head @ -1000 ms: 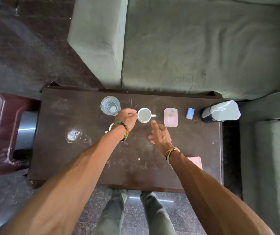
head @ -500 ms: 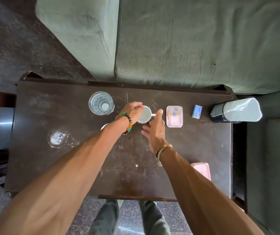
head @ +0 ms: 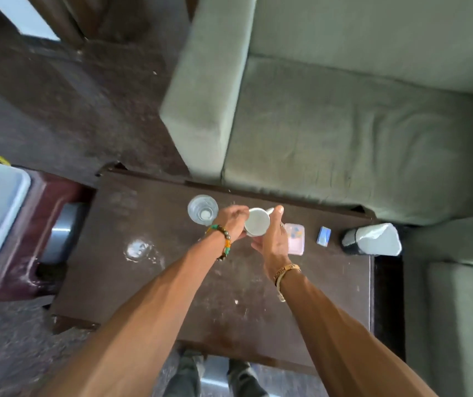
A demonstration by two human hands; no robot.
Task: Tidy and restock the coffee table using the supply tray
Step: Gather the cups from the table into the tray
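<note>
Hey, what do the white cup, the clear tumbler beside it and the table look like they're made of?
White cup: probably glazed ceramic; opaque, smooth, evenly white. Tumbler: clear glass or plastic; its base shows through, but which one is unclear. Table: dark wood or veneer, dull worn finish with pale scuffs.

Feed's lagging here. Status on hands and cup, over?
Left hand and right hand both gripping white cup. Glass close left, pink box close right.
</note>
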